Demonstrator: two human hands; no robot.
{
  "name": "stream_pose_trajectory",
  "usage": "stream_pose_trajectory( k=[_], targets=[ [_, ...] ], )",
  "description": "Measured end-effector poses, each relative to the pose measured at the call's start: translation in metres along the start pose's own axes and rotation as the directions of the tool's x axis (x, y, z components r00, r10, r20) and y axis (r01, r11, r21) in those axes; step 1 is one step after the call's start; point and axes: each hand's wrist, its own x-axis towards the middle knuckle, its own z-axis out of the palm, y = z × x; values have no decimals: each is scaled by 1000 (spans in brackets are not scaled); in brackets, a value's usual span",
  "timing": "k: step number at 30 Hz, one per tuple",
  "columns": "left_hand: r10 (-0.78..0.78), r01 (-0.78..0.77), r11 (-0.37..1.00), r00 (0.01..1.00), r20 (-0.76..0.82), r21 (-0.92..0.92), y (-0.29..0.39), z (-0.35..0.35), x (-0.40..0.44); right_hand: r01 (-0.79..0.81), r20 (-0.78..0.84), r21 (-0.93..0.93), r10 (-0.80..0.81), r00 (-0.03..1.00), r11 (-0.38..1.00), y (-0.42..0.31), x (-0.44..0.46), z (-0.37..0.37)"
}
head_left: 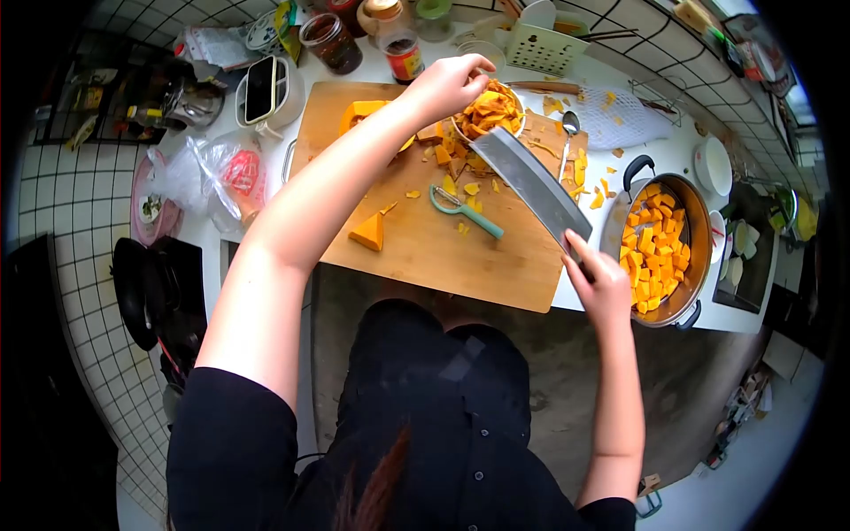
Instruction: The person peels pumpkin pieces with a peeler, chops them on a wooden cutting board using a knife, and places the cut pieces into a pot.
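My right hand (598, 281) grips the handle of a cleaver (537, 179), its broad grey blade slanting up and left over the wooden cutting board (522, 274). The blade's far end is close to a bowl heaped with orange pumpkin peels and scraps (490, 112). Above that bowl's left side is my left hand (450, 87), fingers curled in; what they hold, if anything, is hidden. A green peeler (469, 213) lies on the board among scraps. To its left sits a pumpkin wedge (367, 233). A larger pumpkin piece (361, 111) is partly covered by my left forearm.
At the right stands a steel pot (702, 283) of pumpkin cubes (653, 252). A spoon (568, 134) rests by the board's right edge. Jars (331, 44) and a perforated holder (544, 49) line the back. Plastic bags (208, 173) and a phone (260, 88) on a container are left.
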Motion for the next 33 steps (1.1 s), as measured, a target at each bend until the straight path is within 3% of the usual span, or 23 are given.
stream_pose_trajectory(
  k=[4, 5, 6, 7, 8, 9, 11, 13, 18, 21, 22, 23, 25, 27, 29, 33],
  targets=[
    [-127, 72, 967, 967, -221, -243, 24, -29, -78, -252, -102, 215, 278, 955, 944, -6, -42, 24],
    [-169, 125, 979, 939, -299, -162, 23, -29, -106, -308, -136, 202, 338, 931, 930, -8, -49, 33],
    [-138, 76, 984, 892, -430, -160, 12, -21, -135, -332, -147, 168, 357, 922, 928, -9, -55, 39],
    [-312, 263, 949, 854, -416, -171, 21, -20, -164, -358, -159, 134, 376, 913, 924, -11, -59, 45],
    [-293, 300, 952, 841, -454, -59, 13, -13, -191, -372, -168, 97, 383, 908, 923, -13, -61, 51],
    [-377, 444, 893, 826, -419, 71, 5, -6, -217, -417, -142, 87, 425, 894, 905, -16, -61, 54],
    [-442, 555, 768, 821, -361, 321, 0, 10, -255, -391, -203, 66, 396, 896, 918, -15, -59, 69],
    [-507, 592, 740, 803, -314, 320, -5, 23, -269, -377, -205, 55, 380, 902, 925, -14, -55, 78],
    [-402, 518, 765, 848, -345, 383, -27, 46, -283, -321, -164, -2, 316, 934, 947, -3, -48, 101],
    [-380, 508, 808, 836, -396, 298, -32, 45, -284, -293, -112, -75, 284, 952, 953, 6, -49, 111],
    [-436, 550, 800, 808, -395, 242, -29, 41, -284, -290, -80, -99, 283, 956, 952, 8, -50, 113],
    [-592, 608, 791, 732, -339, -69, -33, 41, -286, -295, -35, -132, 293, 956, 946, 10, -50, 114],
    [-795, 589, 514, 600, -88, -624, -39, 38, -288, -299, 48, -198, 314, 948, 933, 13, -46, 116],
    [-794, 479, 310, 605, 53, -821, -38, 32, -295, -240, 79, -270, 270, 960, 933, 19, -42, 117],
    [-727, 279, -8, 658, 197, -960, -33, 23, -306, -189, 128, -351, 246, 961, 917, 17, -37, 115],
    [-619, 308, -87, 728, 294, -947, -19, 4, -311, -27, 254, -500, 176, 951, 866, 19, -29, 119]
  ],
)
